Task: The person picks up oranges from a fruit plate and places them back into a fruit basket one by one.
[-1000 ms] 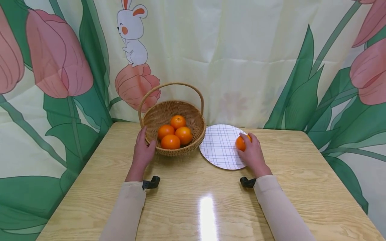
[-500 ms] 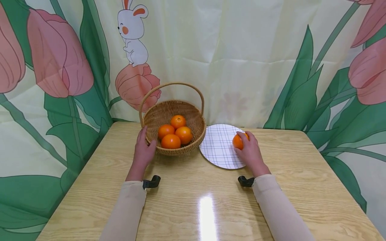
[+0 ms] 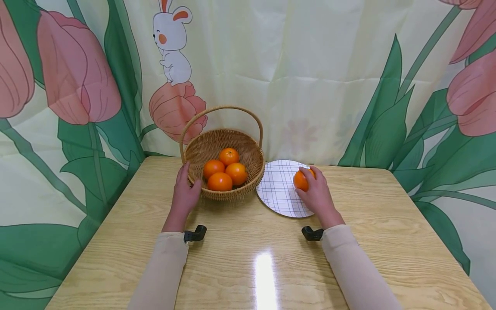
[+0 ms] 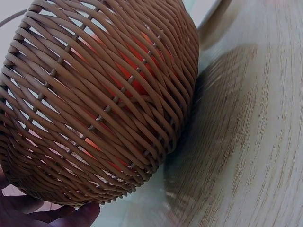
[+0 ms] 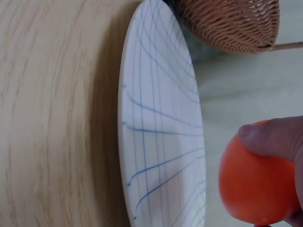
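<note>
My right hand (image 3: 315, 191) grips an orange (image 3: 300, 181) over the right part of a round white plate (image 3: 277, 189) with blue checked lines. In the right wrist view the thumb lies on the side of the orange (image 5: 255, 184), and a gap shows between fruit and plate (image 5: 161, 151). My left hand (image 3: 186, 191) holds the left front rim of a wicker basket (image 3: 252, 178) with a tall handle. Several oranges (image 3: 219, 182) lie inside it. Close up in the left wrist view, the woven wall of the basket (image 4: 109, 94) shows orange through its gaps, with fingertips (image 4: 87, 213) at its edge.
The basket and plate stand side by side near the back edge of a wooden table (image 3: 232, 241). Behind them hangs a curtain (image 3: 310, 86) printed with tulips and a rabbit. The plate's left rim sits right by the basket.
My right hand has moved left with the orange, further in over the plate. The left hand stays at the basket rim, and the basket has hardly moved.
</note>
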`<state>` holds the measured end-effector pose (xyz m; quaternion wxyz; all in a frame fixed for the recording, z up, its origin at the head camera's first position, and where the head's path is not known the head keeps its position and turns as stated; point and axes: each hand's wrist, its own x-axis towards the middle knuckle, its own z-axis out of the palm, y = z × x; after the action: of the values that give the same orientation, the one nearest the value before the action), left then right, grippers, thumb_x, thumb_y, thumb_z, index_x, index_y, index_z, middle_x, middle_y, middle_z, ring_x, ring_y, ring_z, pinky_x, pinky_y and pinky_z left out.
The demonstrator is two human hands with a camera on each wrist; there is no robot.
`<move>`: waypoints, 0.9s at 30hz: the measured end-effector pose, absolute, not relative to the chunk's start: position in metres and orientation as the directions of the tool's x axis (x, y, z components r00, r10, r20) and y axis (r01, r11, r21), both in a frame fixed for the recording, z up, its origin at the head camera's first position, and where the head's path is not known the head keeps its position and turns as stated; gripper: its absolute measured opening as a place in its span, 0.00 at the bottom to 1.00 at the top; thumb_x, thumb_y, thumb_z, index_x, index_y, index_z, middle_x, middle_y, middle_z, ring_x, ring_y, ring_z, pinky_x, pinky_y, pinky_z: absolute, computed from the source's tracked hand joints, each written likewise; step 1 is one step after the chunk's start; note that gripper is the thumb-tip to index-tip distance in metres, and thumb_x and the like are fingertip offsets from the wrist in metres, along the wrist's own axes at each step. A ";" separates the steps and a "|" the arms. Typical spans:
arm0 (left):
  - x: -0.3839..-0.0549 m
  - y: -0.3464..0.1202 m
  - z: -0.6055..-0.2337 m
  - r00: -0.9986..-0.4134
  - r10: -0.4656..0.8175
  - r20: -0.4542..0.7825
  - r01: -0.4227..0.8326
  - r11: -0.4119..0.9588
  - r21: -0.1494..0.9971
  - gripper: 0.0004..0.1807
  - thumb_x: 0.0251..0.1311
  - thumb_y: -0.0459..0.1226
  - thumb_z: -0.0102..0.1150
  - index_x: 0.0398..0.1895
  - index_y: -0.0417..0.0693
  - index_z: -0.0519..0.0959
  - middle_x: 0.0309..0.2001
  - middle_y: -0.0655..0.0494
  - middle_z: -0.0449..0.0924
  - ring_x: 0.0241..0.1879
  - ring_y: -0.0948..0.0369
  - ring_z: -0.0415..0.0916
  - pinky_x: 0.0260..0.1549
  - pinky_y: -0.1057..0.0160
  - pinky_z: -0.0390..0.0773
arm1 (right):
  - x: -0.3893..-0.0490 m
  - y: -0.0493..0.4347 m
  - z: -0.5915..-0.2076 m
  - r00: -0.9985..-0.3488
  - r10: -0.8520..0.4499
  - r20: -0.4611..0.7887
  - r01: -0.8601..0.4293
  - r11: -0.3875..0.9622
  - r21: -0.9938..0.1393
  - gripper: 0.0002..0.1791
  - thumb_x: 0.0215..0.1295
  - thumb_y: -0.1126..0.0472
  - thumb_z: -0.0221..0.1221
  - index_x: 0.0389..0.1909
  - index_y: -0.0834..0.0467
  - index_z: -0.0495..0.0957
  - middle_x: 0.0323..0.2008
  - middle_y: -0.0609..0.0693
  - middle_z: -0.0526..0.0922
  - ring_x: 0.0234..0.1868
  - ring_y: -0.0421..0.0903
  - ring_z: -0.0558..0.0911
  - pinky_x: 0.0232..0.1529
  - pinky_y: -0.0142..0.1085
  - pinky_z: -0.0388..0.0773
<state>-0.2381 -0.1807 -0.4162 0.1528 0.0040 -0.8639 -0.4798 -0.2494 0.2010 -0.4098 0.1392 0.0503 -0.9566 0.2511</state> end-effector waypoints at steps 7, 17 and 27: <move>-0.238 -0.181 -0.417 -0.954 -0.149 0.258 0.137 0.550 0.824 0.37 0.59 0.42 0.43 0.72 0.56 0.45 0.72 0.51 0.42 0.69 0.47 0.47 0.62 0.43 0.55 | -0.247 0.192 -0.405 -0.942 -0.048 0.331 -0.206 0.863 -0.462 0.37 0.50 0.59 0.65 0.63 0.46 0.62 0.65 0.58 0.55 0.60 0.61 0.62 0.53 0.57 0.69; -0.238 -0.181 -0.416 -0.950 -0.150 0.275 0.152 0.548 0.823 0.36 0.59 0.39 0.45 0.71 0.54 0.47 0.72 0.52 0.43 0.68 0.48 0.49 0.62 0.44 0.55 | -0.243 0.181 -0.398 -0.924 -0.076 0.374 -0.258 0.847 -0.465 0.37 0.49 0.59 0.66 0.62 0.45 0.63 0.65 0.56 0.57 0.58 0.60 0.65 0.51 0.56 0.71; -0.239 -0.180 -0.415 -0.953 -0.155 0.259 0.139 0.536 0.833 0.36 0.59 0.40 0.45 0.71 0.55 0.46 0.72 0.53 0.43 0.68 0.48 0.49 0.63 0.44 0.55 | -0.241 0.169 -0.393 -0.888 -0.102 0.449 -0.329 0.822 -0.465 0.36 0.46 0.59 0.67 0.60 0.48 0.66 0.63 0.58 0.59 0.57 0.61 0.67 0.49 0.55 0.72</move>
<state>-0.2389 -0.1802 -0.4152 0.1526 0.0044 -0.8629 -0.4818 -0.2413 0.1687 -0.3934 0.2067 0.1157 -0.9317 0.2752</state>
